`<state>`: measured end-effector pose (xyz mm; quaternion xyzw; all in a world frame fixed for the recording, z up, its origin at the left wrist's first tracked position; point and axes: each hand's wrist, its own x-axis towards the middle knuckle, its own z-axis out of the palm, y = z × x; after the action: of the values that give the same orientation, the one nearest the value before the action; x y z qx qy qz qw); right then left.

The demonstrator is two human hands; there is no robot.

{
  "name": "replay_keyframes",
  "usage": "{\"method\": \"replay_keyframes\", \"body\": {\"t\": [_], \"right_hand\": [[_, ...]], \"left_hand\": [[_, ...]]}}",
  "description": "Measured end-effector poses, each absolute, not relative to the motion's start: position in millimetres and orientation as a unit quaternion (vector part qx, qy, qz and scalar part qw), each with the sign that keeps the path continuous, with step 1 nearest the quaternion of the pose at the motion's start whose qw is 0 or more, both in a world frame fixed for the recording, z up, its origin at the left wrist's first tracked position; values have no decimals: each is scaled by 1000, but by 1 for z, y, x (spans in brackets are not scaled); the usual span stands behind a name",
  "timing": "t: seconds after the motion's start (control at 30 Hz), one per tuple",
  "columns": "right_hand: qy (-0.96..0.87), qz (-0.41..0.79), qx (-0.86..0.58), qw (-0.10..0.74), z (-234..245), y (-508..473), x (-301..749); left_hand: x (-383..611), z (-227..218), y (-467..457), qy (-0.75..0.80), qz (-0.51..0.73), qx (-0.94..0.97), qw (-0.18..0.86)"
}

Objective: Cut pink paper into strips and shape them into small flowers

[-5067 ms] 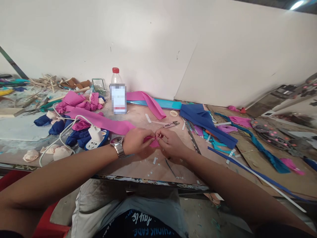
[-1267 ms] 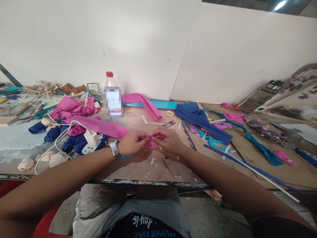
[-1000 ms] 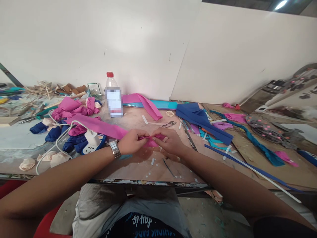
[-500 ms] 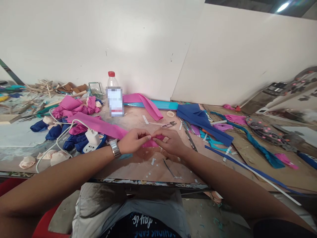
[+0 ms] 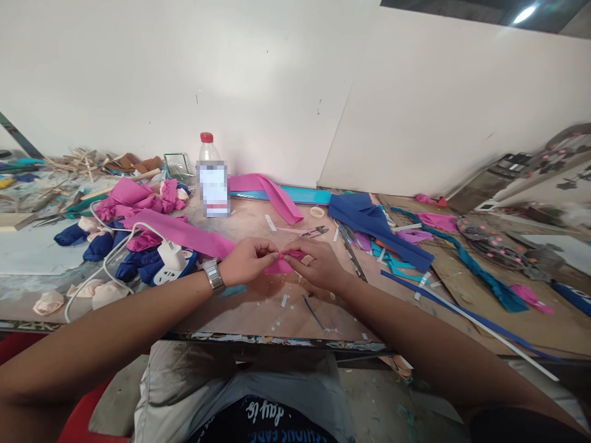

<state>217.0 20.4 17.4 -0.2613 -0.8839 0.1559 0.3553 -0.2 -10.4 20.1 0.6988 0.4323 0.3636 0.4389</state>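
Right hand [image 5: 319, 263]: flatter than earlier, pinched closed.
Pink cloth [image 5: 279, 266]: mid-frame, crosswise between my hands.
Left hand [image 5: 247, 262]: pinching it too, equally near.

Black shirt [image 5: 231, 424]: white script [image 5: 263, 411] reads roughly "day is"; blue letters [image 5: 289, 437] below, cut off. Bottle label [image 5: 214, 188] pixelated, unreadable.

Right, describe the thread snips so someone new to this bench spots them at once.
From the red-capped bottle by the white wall, go right and nearer to the left hand and right hand, pinching pink fabric. Just beyond the right hand lie the thread snips. Their pointed blades set them apart from the cream ring behind and the white strips either side.
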Motion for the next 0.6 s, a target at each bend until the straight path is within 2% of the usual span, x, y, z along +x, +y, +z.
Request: {"method": "replay_keyframes", "body": {"t": [0.3,0.6], "right_hand": [[-895,144,-265,328,16,20,215],[-894,143,-280,319,17,20,214]], "left_hand": [[-1,16,-9,453,351,730,373],[-2,16,-10,446,347,740,366]]}}
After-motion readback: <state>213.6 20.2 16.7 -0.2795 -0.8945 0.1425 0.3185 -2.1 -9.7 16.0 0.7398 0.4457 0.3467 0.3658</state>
